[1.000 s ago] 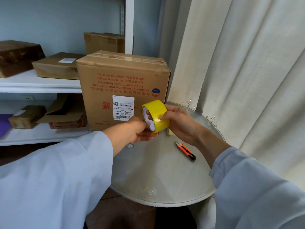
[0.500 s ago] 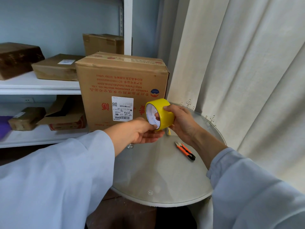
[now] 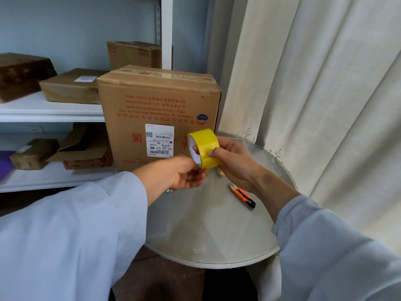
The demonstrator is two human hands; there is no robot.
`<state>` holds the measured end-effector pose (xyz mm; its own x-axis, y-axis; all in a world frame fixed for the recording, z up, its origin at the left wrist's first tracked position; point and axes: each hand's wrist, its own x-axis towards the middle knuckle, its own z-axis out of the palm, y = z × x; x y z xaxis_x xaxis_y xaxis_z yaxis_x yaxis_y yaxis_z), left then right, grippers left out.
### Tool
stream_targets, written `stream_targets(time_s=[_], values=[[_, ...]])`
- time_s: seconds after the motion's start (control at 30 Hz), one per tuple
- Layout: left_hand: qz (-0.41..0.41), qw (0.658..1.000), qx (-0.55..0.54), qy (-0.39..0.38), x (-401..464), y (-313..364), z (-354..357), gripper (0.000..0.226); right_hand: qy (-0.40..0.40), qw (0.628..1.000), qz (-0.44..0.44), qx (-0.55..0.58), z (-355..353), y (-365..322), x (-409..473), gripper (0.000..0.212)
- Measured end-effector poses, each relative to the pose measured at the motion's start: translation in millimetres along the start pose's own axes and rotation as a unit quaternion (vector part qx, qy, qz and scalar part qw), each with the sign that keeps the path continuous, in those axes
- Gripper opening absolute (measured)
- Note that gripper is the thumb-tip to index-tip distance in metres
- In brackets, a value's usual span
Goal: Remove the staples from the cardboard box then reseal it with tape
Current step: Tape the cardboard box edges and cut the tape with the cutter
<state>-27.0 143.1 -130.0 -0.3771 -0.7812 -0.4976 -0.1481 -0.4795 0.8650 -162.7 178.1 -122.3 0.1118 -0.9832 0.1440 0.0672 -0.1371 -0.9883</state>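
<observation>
A brown cardboard box (image 3: 158,109) with red print and a white label stands upside down at the back of the round glass table (image 3: 208,235), its top flaps closed. In front of it I hold a yellow tape roll (image 3: 205,146) upright. My right hand (image 3: 232,159) grips the roll, thumb through the core and fingers over its outer face. My left hand (image 3: 184,174) pinches at the roll's lower edge from below. Orange-handled snips (image 3: 243,195) lie on the glass to the right.
White shelves (image 3: 43,109) on the left carry several other cardboard boxes. A pale curtain (image 3: 314,105) hangs close along the table's right side. The table's front rim is near my body.
The roll and both hands have shifted slightly right and up. My left fingers have moved along the roll's lower edge. The box and snips have stayed put.
</observation>
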Motion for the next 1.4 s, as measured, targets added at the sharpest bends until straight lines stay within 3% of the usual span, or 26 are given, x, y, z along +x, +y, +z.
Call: stream_targets(time_s=[0.17,0.23,0.3,0.37,0.53,0.67,0.77,0.87,0.97,1.07,1.23,1.4], values=[[0.039,0.993,0.108,0.022,-3,0,1,0.011,0.05,0.998,0.031,0.013,-4,6,-4,0.016],[0.108,0.983,0.131,0.071,4,-1,-2,0.026,0.073,0.996,0.046,0.008,-7,8,-4,0.016],[0.209,0.953,0.168,0.144,10,0,-6,0.038,0.092,0.994,0.063,-0.005,-8,9,-3,0.023],[0.299,0.915,0.216,0.162,9,2,-8,0.031,0.099,0.992,0.076,-0.022,-8,8,-3,0.029],[0.354,0.871,0.3,0.162,12,-1,-6,0.032,0.062,0.993,0.102,-0.011,-6,9,-1,0.024],[0.324,0.883,0.285,0.185,17,-4,-6,0.038,-0.007,0.992,0.113,0.054,-6,9,-5,0.024],[0.273,0.927,0.191,0.172,21,-12,-5,0.03,-0.048,0.993,0.099,0.036,-11,13,-8,0.027],[0.199,0.964,0.091,0.148,27,-25,-4,0.02,-0.054,0.993,0.105,0.005,-15,21,-9,0.037],[0.182,0.971,0.094,0.127,36,-34,-3,0.021,-0.029,0.991,0.127,0.009,-18,29,-10,0.027],[0.228,0.941,0.209,0.135,44,-34,-7,0.025,0.028,0.99,0.133,0.023,-17,36,-7,0.017],[0.338,0.854,0.364,0.154,45,-31,-8,0.053,0.106,0.985,0.137,0.004,-13,50,-4,0.005],[0.343,0.802,0.475,0.118,40,-41,-10,0.05,0.12,0.98,0.16,-0.012,-8,64,-5,0.007]])
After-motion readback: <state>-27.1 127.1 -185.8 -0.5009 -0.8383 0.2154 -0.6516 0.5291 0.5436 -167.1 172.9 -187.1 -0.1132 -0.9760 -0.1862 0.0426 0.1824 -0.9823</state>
